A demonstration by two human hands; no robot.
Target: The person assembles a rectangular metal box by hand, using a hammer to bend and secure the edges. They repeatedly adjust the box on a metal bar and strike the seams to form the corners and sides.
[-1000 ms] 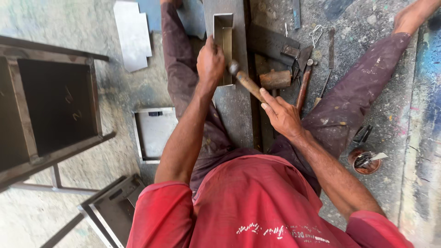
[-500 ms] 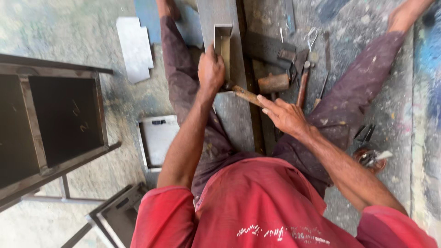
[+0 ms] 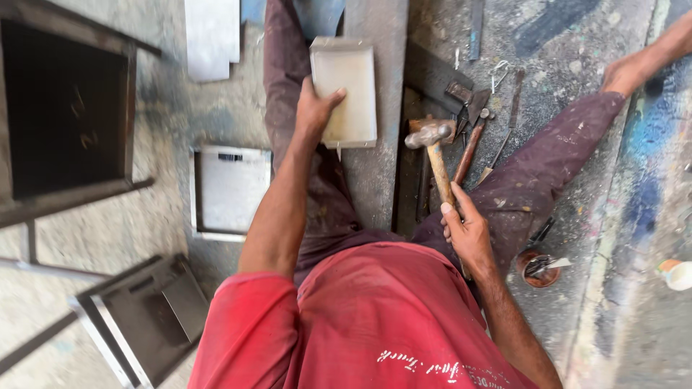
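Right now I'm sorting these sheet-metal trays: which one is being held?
The pale tray on the grey beam between the legs; the left hand grips its edge. The tray on the floor lies untouched.

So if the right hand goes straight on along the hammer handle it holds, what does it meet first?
Probably the hammer's own steel head, since the right hand points up the wooden handle. Just beyond it lies a wooden block on the floor, though depth is unclear.

Metal workshop: stained concrete floor (image 3: pixel 569 86), scattered tools (image 3: pixel 472 140), sheet-metal trays (image 3: pixel 231 191).
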